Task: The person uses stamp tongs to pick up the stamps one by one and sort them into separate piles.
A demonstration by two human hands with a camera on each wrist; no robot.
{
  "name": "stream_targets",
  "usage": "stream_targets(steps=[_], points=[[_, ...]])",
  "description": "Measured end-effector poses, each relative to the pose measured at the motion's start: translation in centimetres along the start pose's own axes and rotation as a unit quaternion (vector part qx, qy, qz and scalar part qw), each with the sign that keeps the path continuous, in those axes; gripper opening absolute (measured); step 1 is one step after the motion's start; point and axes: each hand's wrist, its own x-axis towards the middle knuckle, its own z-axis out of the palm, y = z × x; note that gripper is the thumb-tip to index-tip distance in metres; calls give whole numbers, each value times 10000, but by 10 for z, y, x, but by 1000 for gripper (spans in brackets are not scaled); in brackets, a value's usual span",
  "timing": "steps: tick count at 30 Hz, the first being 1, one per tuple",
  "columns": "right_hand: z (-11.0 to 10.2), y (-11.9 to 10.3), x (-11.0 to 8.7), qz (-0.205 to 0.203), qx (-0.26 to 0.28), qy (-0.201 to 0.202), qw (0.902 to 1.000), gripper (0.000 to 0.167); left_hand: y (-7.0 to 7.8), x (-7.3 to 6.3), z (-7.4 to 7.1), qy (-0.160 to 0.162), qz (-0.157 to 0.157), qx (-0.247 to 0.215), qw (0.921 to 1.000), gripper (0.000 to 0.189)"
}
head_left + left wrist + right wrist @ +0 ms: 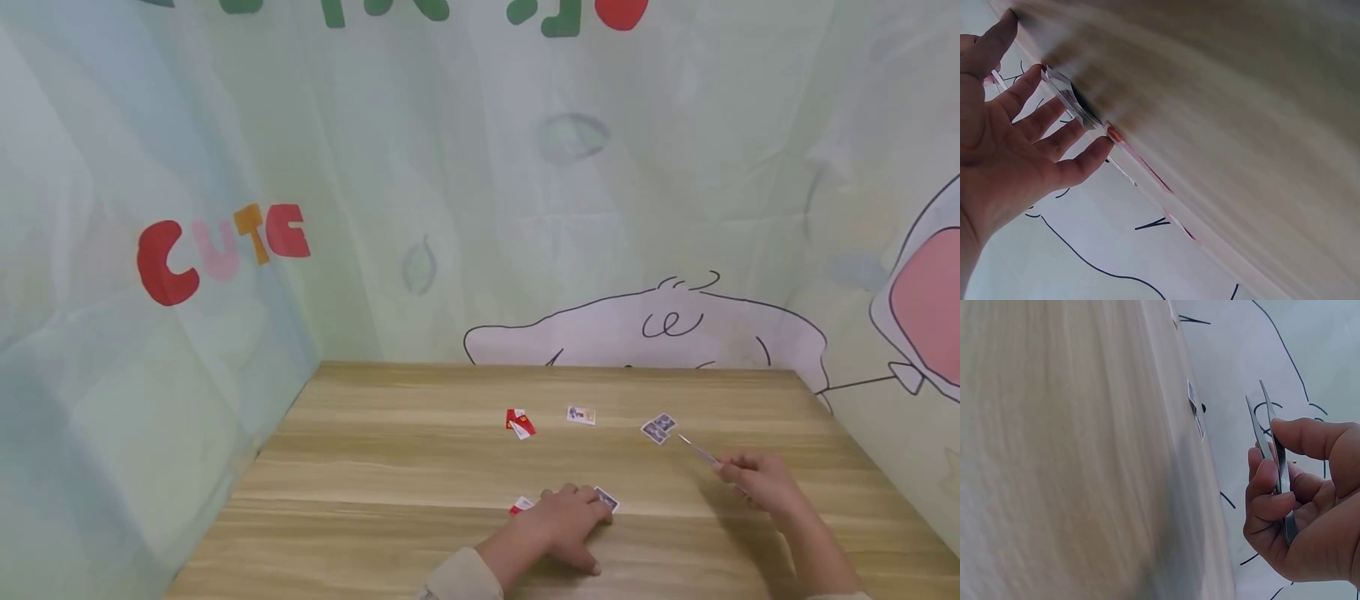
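Observation:
My left hand (566, 525) lies palm down on the table with its fingers spread. Its fingertips touch small cards; one dark patterned card (606, 498) shows beyond them and a red and white card (521, 505) shows on the left. The palm hides anything else beneath it. In the left wrist view, a bent card (1071, 100) is at the fingertips. My right hand (765, 485) is raised above the table, pinching metal tweezers (1281, 465) between thumb and fingers. The tweezer tips are slightly apart with nothing between them, near two overlapping dark cards (658, 428).
Farther back on the wooden table (390, 450) lie a small cluster of red and white cards (522, 425) and a single picture card (581, 415). A printed cloth wall (450, 208) rises behind the table and along its left side.

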Motion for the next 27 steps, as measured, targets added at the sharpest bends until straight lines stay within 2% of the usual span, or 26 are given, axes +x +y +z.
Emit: stream_targets(steps=[14, 21, 27], points=[[14, -8, -6, -94, 26, -63, 9999, 34, 1, -1, -2, 7, -12, 51, 10000, 60], [17, -4, -9, -338, 249, -298, 9987, 30, 2, -2, -2, 13, -43, 103, 9999, 60], [10, 2, -10, -555, 53, -630, 9965, 32, 3, -4, -4, 56, -38, 76, 9999, 59]])
